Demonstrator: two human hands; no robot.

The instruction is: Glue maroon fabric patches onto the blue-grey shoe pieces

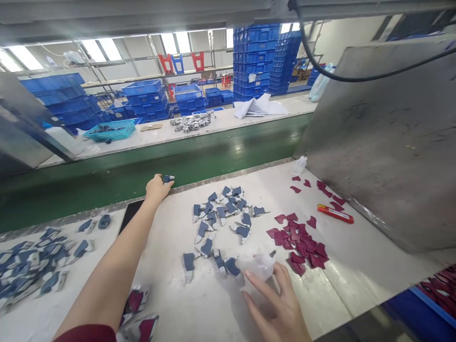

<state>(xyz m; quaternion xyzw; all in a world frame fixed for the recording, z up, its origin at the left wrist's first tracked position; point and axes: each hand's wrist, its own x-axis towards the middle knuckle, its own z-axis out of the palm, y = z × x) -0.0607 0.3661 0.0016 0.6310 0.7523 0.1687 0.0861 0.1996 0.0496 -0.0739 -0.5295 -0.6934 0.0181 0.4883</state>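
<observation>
My left hand (158,189) reaches out to the near edge of the green conveyor belt (228,154). Its fingers are closed around a small blue-grey and white part (168,179). Low in the middle, my right hand (280,304) has its fingers curled about a translucent plastic squeeze bottle (258,267) with a dark tip. Beyond that bottle lie scattered blue-grey and white parts (221,209) on the white table (171,242). A pile of flat dark red pieces (302,244) sits to the right of them.
An orange-red box cutter (335,213) lies near the upright metal panel (377,137). More blue-grey parts (32,261) are heaped at left. Past the belt, a ledge bears a turquoise basket (110,130), grey parts (192,122) and white paper (261,107). Blue crates (256,61) stand behind.
</observation>
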